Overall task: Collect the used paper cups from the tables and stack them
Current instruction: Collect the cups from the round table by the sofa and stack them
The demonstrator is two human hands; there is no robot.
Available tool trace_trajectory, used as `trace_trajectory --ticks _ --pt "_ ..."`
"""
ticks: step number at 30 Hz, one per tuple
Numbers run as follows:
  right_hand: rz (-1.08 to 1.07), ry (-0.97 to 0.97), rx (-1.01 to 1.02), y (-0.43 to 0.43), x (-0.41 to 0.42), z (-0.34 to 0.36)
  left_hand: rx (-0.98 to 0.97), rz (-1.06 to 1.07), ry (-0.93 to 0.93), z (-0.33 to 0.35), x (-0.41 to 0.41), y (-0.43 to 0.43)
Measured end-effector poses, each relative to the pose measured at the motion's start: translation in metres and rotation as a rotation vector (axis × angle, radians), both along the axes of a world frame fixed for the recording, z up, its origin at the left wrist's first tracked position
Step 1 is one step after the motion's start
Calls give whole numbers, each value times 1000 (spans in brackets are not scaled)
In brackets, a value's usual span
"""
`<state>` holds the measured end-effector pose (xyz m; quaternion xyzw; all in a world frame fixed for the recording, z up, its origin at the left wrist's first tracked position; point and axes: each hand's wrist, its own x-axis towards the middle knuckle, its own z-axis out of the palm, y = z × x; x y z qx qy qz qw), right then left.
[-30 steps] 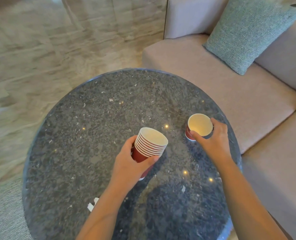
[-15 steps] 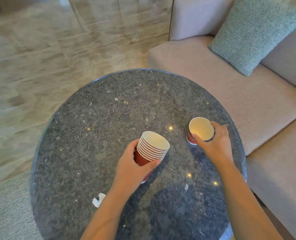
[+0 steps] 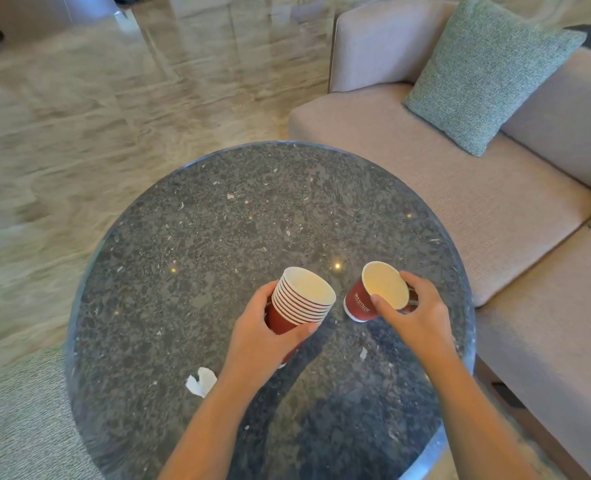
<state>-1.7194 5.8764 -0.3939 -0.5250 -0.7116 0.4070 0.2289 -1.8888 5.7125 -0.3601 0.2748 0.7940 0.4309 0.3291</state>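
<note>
Mid-collection, at the joining step: stack [image 3: 299,306] of nested red cups gripped in left hand [image 3: 263,337], thumb across the near side and fingers wrapped round the far side, mouth tipped up and toward the right, held over the table [image 3: 218,220] rather than resting on it as far as can be judged. Single cup [image 3: 373,296] pinched at the rim by right hand [image 3: 422,317], thumb on the near edge and fingers over the far edge, tilted with its mouth leaning toward the camera and its base pointing down-left; whether the base is touching the table cannot be told. Cup just beside the stack, a narrow gap between them, not yet nested. Both interiors pale and apparently empty, though any dregs too small to judge. Next, probably: raise the single cup clear, bring its base over the open mouth of the top cup, level the two axes, and press down until the rims seat. Calls for matching the tilt of both, since a skewed entry would likely jam or crumple thin paper walls; light grip at the rim, to avoid ovalling the mouth. Crumpled scrap [image 3: 201,381] lying on the table near the left forearm, apart from the cups. No other cup visible on this table.
</note>
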Motion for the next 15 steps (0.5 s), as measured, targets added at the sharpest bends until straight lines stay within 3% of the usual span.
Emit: trace_trajectory --ticks 15 --pt "51 485 -67 -28 -13 56 -42 -122 126 12 1 -9"
